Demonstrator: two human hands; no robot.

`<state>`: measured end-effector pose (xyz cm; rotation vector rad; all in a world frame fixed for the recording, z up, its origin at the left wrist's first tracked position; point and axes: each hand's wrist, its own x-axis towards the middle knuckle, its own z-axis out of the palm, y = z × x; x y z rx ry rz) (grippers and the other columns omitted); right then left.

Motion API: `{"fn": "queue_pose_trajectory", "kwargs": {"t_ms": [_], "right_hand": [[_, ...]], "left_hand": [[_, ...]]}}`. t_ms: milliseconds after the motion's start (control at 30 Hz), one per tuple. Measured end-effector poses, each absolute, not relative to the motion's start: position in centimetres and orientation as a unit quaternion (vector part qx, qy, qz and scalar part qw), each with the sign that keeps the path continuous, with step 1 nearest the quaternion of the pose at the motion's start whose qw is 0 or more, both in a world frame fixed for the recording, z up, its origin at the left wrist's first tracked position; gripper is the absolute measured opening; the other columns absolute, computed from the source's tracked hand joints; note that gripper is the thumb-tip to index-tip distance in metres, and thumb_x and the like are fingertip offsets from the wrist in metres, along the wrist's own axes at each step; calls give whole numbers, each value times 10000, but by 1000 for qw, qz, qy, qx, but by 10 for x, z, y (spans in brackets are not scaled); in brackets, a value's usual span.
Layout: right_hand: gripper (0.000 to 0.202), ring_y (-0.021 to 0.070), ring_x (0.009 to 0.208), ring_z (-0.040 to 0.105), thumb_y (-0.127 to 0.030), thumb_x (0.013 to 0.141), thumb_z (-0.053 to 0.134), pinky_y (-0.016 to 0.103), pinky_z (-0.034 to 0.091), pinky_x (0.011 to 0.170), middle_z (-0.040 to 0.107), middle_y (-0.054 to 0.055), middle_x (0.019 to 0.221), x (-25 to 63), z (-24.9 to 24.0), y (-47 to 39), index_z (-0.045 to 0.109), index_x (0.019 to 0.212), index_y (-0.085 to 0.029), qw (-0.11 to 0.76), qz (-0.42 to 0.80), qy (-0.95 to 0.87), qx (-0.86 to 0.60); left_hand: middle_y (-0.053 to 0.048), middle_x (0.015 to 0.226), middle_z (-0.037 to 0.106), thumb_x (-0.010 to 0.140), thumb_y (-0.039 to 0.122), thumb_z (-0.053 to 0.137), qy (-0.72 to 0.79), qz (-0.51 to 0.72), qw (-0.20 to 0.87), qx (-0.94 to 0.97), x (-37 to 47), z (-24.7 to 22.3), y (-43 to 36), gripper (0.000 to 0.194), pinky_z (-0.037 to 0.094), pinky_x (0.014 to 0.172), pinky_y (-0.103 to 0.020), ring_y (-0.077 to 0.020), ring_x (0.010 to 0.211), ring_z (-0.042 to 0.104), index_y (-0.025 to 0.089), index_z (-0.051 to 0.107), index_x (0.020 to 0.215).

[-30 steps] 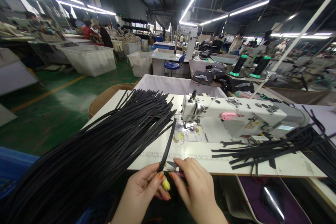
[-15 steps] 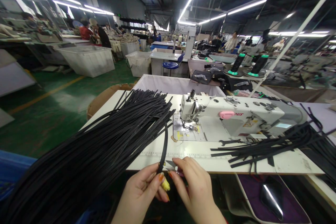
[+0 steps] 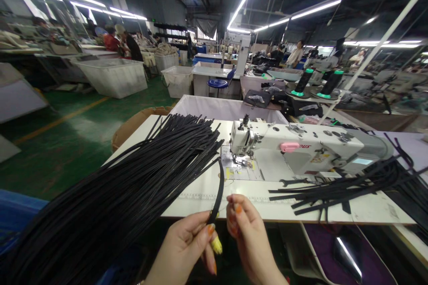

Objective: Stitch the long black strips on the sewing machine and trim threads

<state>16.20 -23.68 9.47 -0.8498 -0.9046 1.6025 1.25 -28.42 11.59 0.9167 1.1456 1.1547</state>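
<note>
My left hand [image 3: 189, 247] is closed, pinching a narrow black strap [image 3: 219, 189] near its lower end. The strap's free end curves up over the white table edge toward the sewing machine's needle plate. A yellow wrap [image 3: 216, 245] covers one finger of that hand. Just to the right, my right hand [image 3: 245, 227] is closed, its thumb and fingertips pressed together beside the strap. A faint thin line seems to run between strap and fingertips; what the right hand holds is hidden. A large bundle of black straps [image 3: 133, 178] lies left of both hands.
A white sewing machine [image 3: 294, 147] stands behind my hands. More black straps [image 3: 321, 193] and a wrench [image 3: 294, 181] lie to its right. Thread cones [image 3: 302, 82] stand behind it. A drawer [image 3: 321, 249] below the table holds a dark shiny object [image 3: 347, 254]. People work farther back.
The small blades visible at my right fingertips no longer show, and those fingers have closed together. My left hand has shifted slightly right, with the strap tilting right.
</note>
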Motion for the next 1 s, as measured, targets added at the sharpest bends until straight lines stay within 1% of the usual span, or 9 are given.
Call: {"fn": "queue_pose_trajectory", "kwargs": {"t_ms": [133,367,433,500,567,667,800,933,1000], "right_hand": [[331,59,512,213,-545,910,531,176,198,442,363,-73,678,180,100,-224,630,1004,-244,616,637,-324,-332],[424,126,702,490,-393,853,672,251,407,656,546,-22,794,177,98,-232,580,1241,-249,452,525,-603,-395],[327,136,724,513,-376,872,643,256,416,672,575,-18,806,168,98,-233,613,1168,-240,428,521,-629,-388],[132,126,671,499,-331,905,589,246,391,625,561,-27,721,162,99,-232,651,901,-214,403,485,-669,-393],[210,119,616,477,-253,923,533,246,354,580,531,-31,652,162,99,-230,588,727,-201,381,419,-718,-405],[154,131,639,503,-135,885,498,256,348,589,552,-12,700,167,96,-229,562,761,-202,384,315,-767,-406],[141,153,712,531,-79,845,485,271,383,631,565,19,795,173,94,-234,548,839,-205,410,244,-799,-365],[158,161,788,557,-74,842,492,273,418,658,577,56,931,172,95,-242,547,919,-201,436,222,-813,-317],[154,147,777,554,-69,848,477,264,425,655,564,49,930,170,96,-243,530,900,-203,451,246,-803,-303]], "left_hand": [[-3,585,650,808,532,694,510,501,583,386,10,108,-284,476,479,447,-233,-139,410,615,126,713,1056],[14,535,614,860,496,646,517,497,534,448,13,101,-284,431,478,476,-231,-141,440,610,145,699,1105],[6,537,615,878,482,623,508,492,533,466,14,99,-284,408,469,477,-229,-135,442,595,144,701,1092],[6,536,606,882,469,620,503,491,537,467,13,98,-284,385,464,492,-228,-129,454,576,142,703,1069],[18,535,581,875,451,635,507,493,544,452,12,97,-284,350,447,496,-218,-109,452,527,150,706,1039],[21,594,579,846,427,677,514,505,553,418,9,97,-281,298,425,507,-201,-90,487,473,170,714,992],[-16,712,635,838,436,686,504,511,565,407,9,95,-275,287,455,592,-215,-128,626,542,171,709,945],[-35,756,656,846,454,682,473,492,595,425,9,94,-271,310,475,648,-239,-159,702,590,164,671,956],[-1,669,603,853,478,669,474,499,594,416,10,94,-271,321,434,570,-202,-124,615,546,165,650,926]]}}
